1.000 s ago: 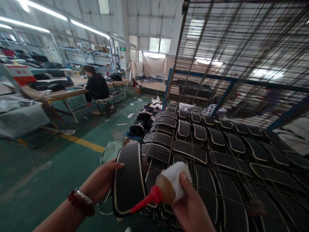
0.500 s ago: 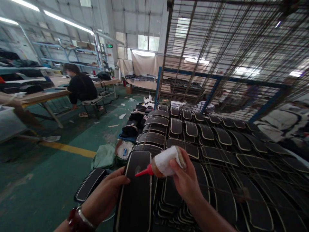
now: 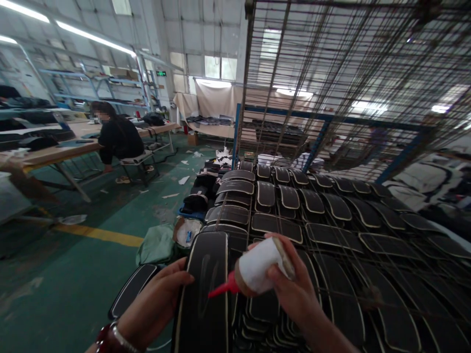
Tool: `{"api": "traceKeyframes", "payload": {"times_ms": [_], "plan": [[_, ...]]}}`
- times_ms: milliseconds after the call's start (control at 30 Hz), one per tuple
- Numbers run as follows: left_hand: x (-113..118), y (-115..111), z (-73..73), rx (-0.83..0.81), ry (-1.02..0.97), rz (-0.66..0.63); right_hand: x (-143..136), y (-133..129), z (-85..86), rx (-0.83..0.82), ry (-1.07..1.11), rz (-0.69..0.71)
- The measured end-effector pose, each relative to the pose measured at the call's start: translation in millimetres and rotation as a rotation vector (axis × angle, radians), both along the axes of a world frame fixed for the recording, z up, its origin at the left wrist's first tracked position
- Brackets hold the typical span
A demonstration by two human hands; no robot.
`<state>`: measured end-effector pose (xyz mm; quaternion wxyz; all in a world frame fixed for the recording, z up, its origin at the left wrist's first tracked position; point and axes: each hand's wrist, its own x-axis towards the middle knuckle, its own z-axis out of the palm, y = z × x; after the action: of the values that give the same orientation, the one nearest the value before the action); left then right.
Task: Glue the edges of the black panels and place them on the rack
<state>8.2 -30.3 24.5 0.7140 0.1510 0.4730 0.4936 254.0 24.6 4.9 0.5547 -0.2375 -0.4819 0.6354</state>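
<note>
Holds a long black panel (image 3: 203,318), pale-edged and round-cornered, at half past six, cut off at its lower end by the bottom of the view. Grips the panel's left edge with a partly closed left hand (image 3: 162,294) at seven o'clock, thumb on the front face, other fingers mostly hidden behind. Clasps a bottle (image 3: 255,269) in the right hand (image 3: 292,282) at five o'clock, with thumb and fingers wrapped well around its white-covered body. Aims the bottle's red nozzle (image 3: 223,289) toward eight o'clock, over the panel's face, beside a glossy loop (image 3: 205,274) drawn lengthwise there. Cannot tell for certain, from this angle, about contact between nozzle tip and surface. Shows similar panels (image 3: 333,208) in overlapping rows from three to five o'clock, among thin crossing wires, with wire mesh (image 3: 346,63) slanting above at two o'clock. Includes, near eight o'clock, a heap of pale green cloth (image 3: 156,243) just beside an open container (image 3: 183,226) with a small blue item (image 3: 189,236) inside. Has a seated person (image 3: 123,135) in black at a table (image 3: 83,128) between nine and ten o'clock, well apart from both hands.
</note>
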Motion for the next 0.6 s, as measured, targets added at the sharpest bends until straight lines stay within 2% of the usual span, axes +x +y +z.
{"api": "traceKeyframes", "payload": {"times_ms": [100,167,233,300,400,500,600], "plan": [[-4.9,8.2,-6.1,-0.021,0.042,0.101,-2.2,-10.8,-11.0,-0.342,0.139,0.047],[-10.4,16.5,-9.6,-0.032,0.082,0.217,7.1,-8.8,-13.9,-0.611,0.314,-0.068],[-16.3,28.5,-10.4,-0.048,0.107,0.343,28.0,-1.3,-12.3,-0.79,0.516,-0.245],[-19.6,45.2,-8.1,-0.057,0.087,0.457,57.5,5.6,-8.5,-0.855,0.667,-0.394],[-15.1,80.3,-2.5,-0.043,0.007,0.568,105.0,6.4,-4.1,-0.895,0.749,-0.512],[0.8,126.0,-3.6,-0.036,-0.049,0.582,145.0,-3.3,-5.4,-0.889,0.735,-0.618],[21.7,174.9,-14.5,-0.043,-0.091,0.584,179.2,-16.2,-16.8,-0.863,0.7,-0.704]]}}
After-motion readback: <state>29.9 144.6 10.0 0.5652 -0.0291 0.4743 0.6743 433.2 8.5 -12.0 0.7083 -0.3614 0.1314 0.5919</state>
